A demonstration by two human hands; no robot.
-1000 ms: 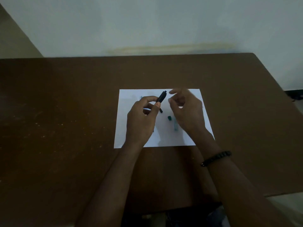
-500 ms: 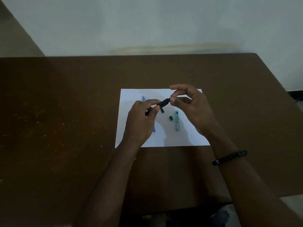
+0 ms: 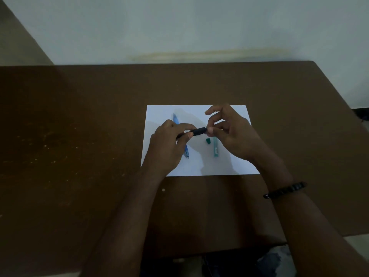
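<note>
Head view: over the paper (image 3: 196,113), left hand (image 3: 165,145) grips the black pen (image 3: 198,130); right hand (image 3: 233,134) pinches its end. Next, likely a steady twist.

A dim, plain room here, looks like a study or office corner: a brown worktop (image 3: 79,136) set right up against a bare pale wall (image 3: 179,27), a white sheet of paper (image 3: 191,112) spread on it, and stationery on show, a blue pen (image 3: 175,119), a black pen (image 3: 198,130), a slim teal case (image 3: 215,148).
</note>
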